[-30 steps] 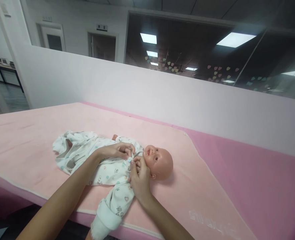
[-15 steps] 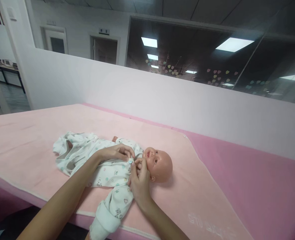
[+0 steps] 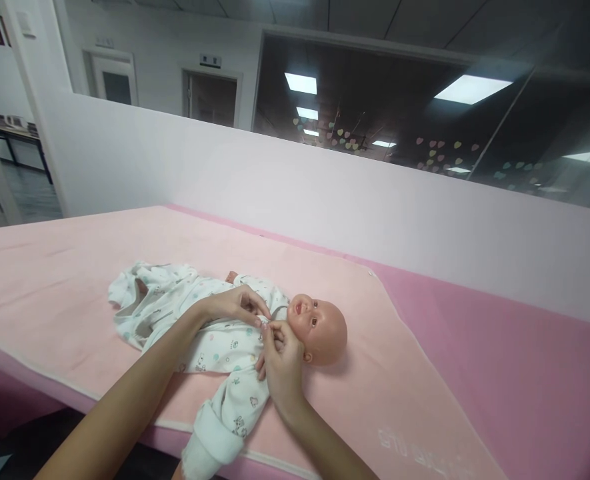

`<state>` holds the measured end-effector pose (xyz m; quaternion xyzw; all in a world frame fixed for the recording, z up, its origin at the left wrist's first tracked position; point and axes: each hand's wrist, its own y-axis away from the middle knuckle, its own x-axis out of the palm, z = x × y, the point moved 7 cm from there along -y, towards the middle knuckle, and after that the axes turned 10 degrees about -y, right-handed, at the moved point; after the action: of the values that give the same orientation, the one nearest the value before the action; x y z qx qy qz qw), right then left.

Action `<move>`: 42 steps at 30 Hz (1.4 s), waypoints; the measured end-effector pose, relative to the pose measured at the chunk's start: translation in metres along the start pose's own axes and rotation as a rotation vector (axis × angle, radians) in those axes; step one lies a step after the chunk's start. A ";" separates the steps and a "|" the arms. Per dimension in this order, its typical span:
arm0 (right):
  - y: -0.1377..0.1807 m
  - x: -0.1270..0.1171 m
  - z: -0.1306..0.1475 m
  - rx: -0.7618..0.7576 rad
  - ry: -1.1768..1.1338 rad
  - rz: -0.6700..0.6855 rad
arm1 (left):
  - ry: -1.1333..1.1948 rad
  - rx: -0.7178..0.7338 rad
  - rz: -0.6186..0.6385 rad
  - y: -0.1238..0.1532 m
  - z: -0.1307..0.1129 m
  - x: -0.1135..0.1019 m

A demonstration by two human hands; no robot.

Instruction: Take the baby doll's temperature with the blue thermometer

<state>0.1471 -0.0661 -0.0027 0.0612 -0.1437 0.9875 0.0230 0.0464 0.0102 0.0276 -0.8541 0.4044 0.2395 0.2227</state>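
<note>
Pinching hands: two; the left hand [image 3: 239, 305] and right hand [image 3: 283, 353] meet at the garment's neckline, with twelve o'clock toward the wall [image 3: 275, 180].
Left fingers: tips nearly together, on the cloth.
Right fingers: thumb and forefinger closed on cloth just beside them; I cannot tell whether a fastener sits between.
Doll [image 3: 325, 330]: one, on its back between the arms, head at three o'clock from the fingertips.
Garment [image 3: 219, 350]: one, printed, around the doll's body, legs rumpled at nine.
Sleeves: two; the far sleeve [image 3: 262, 287] near twelve, the near sleeve [image 3: 242, 403] at seven, crossing the mat's near edge.
Mat [image 3: 99, 240]: one, pale pink, on a darker pink bench [image 3: 505, 347].
Room: broad mat stretches toward ten and four; the wall borders the bench's far side.
</note>
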 end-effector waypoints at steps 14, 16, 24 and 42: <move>-0.001 -0.002 0.000 -0.023 0.001 -0.031 | -0.037 -0.057 -0.079 0.001 -0.001 -0.004; 0.000 -0.002 0.001 -0.019 -0.002 -0.020 | -0.025 -0.062 -0.073 0.001 -0.001 -0.004; -0.001 -0.001 0.001 -0.031 0.050 0.002 | 0.052 -0.045 -0.006 -0.001 0.001 0.000; -0.001 0.002 0.006 -0.035 0.092 0.064 | 0.191 -0.027 0.041 -0.001 -0.006 0.004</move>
<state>0.1462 -0.0668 0.0031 0.0106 -0.1615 0.9868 -0.0007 0.0503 0.0052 0.0303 -0.8675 0.4379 0.1669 0.1666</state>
